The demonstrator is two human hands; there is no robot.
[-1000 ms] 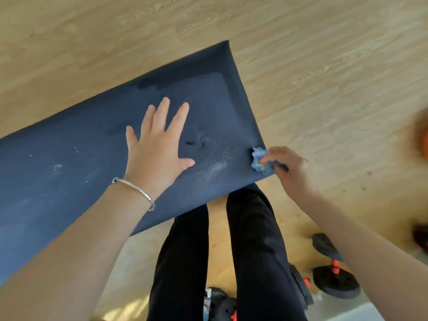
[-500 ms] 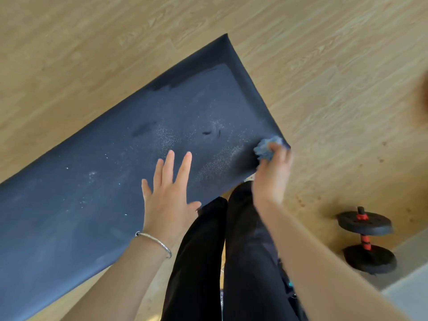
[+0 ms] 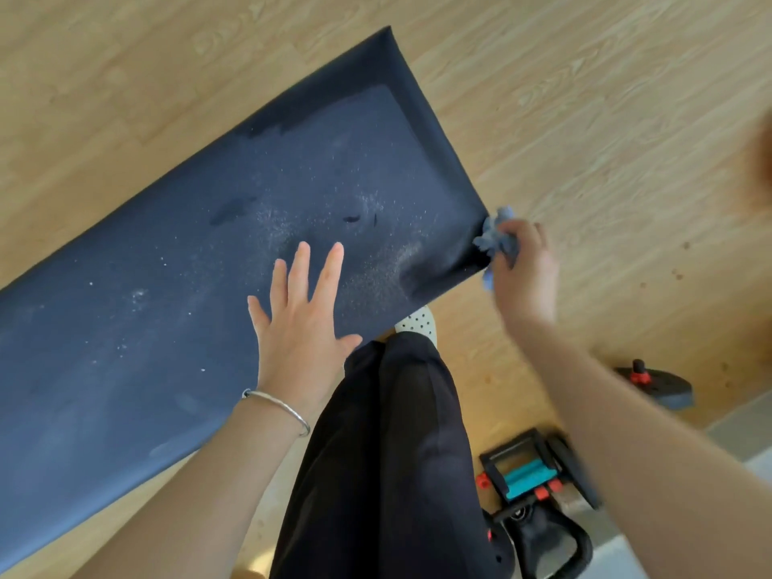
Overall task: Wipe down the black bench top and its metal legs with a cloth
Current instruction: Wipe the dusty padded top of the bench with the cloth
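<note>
Gripping the bunched cloth at the bench top's near right corner, the right hand is nearer; dusty length stretches leftward under the flat, open left hand.

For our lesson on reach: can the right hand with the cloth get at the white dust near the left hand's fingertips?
Probably yes: bare bench top lies between the cloth in the right hand and the dust; the left hand rests beside it, not over it.

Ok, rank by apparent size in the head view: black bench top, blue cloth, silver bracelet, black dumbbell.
1. black bench top
2. black dumbbell, partly hidden
3. crumpled blue cloth and thin silver bracelet: alike, unranked
</note>
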